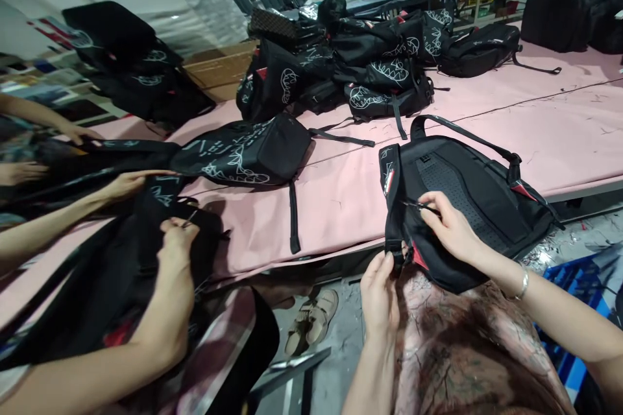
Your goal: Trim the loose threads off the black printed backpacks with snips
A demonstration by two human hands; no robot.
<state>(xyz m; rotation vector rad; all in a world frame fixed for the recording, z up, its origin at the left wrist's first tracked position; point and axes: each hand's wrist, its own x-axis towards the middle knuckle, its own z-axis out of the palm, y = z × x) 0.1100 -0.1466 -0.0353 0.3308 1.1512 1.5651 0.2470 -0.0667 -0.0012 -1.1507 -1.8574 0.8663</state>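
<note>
Black backpack (442, 188) lies over the tabletop's (335, 214) near edge, partly on the lap. Straps already attached; work on the shoulder strap (393, 211) looks underway, amount left unclear. Left hand (378, 288): grip pinching the strap's lower end by the buckle. Right hand (450, 224): fingers closed round small snips (413, 204), blades at the strap; blade gap unreadable.

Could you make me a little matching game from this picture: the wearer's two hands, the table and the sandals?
1. Left hand
2. Right hand
3. Table
4. Sandals

A. pink on top
B. holding a small dark tool
C. beige, on the floor
D. at a strap buckle

Pairs: 1-D, 2-B, 3-A, 4-C
</note>
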